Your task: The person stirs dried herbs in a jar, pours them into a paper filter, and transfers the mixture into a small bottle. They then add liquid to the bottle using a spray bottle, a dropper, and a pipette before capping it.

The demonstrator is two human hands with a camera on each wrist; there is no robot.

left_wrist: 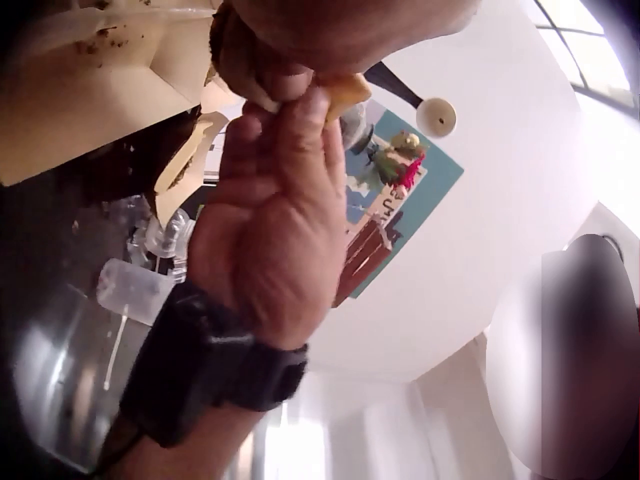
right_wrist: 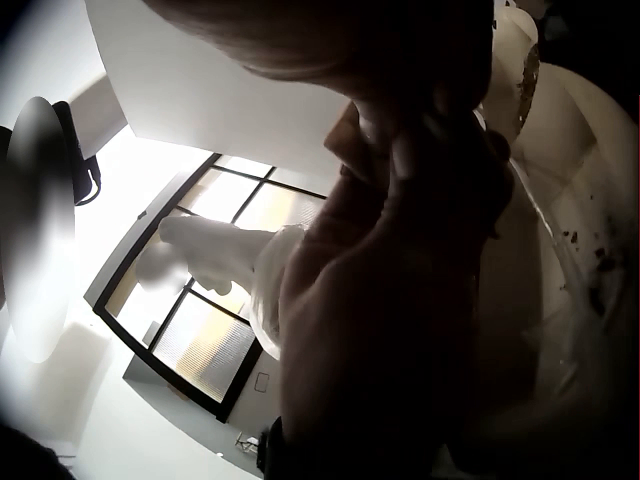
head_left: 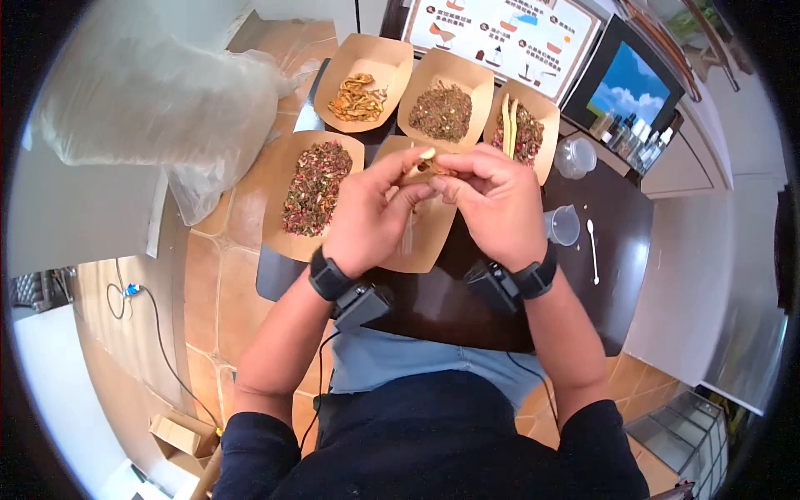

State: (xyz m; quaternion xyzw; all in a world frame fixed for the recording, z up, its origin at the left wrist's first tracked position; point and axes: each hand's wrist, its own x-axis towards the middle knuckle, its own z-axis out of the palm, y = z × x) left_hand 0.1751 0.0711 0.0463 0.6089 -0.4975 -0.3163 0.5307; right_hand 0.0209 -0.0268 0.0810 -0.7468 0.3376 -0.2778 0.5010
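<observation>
Both hands meet above a paper tray [head_left: 429, 237] at the front middle. My left hand [head_left: 371, 208] and my right hand [head_left: 504, 204] pinch a small tan piece [head_left: 421, 171] between thumbs and fingers. In the left wrist view the tan piece [left_wrist: 347, 95] shows at the fingertips; in the right wrist view its tan corner [right_wrist: 346, 140] sticks out beside the dark fingers. What the piece is, I cannot tell. Below the hands, a clear thin object [head_left: 408, 236] lies in the tray, partly covered.
Trays around hold dried petals [head_left: 317, 187], orange-brown dried pieces [head_left: 358, 98], crushed herbs [head_left: 442, 112] and a herb mix with pale strips [head_left: 510, 125]. Clear cups [head_left: 562, 225], a white spoon [head_left: 593, 250] and small bottles [head_left: 637, 142] stand or lie at the right. An instruction sheet [head_left: 500, 42] is behind.
</observation>
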